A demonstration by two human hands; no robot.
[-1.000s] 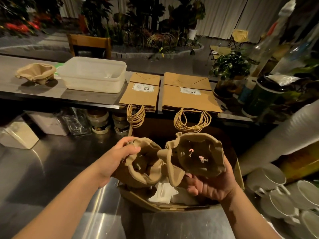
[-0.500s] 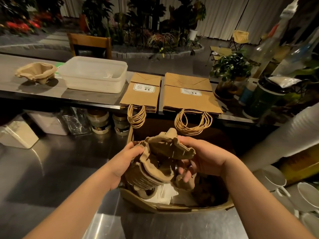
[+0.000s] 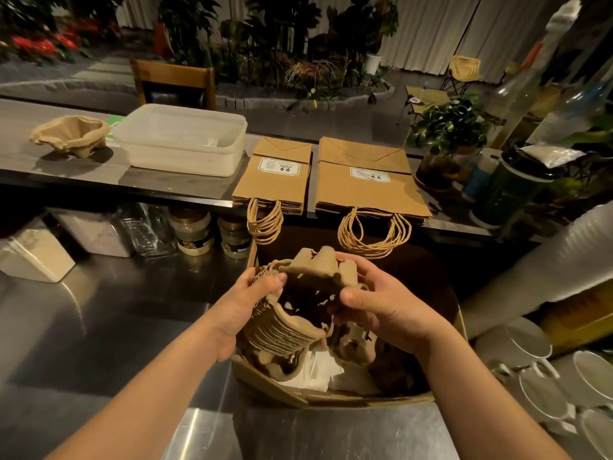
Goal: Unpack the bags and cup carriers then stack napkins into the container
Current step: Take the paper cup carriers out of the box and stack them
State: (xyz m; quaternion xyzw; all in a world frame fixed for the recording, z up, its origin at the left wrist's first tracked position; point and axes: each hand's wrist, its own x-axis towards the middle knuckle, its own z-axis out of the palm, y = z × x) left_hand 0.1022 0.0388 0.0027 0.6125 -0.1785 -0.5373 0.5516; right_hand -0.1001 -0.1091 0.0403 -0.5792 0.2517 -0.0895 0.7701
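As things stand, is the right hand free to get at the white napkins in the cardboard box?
Probably not yet. The right hand and left hand both grip the stack of cup carriers, held right over the napkins in the box, covering much of them.

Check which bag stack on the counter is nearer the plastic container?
The narrower left bag stack, right beside the plastic container; the wider stack lies farther right.

Café counter: stacked mugs [image 3: 537, 370], takeaway bags [image 3: 368, 180], cup sleeves [image 3: 564, 257].
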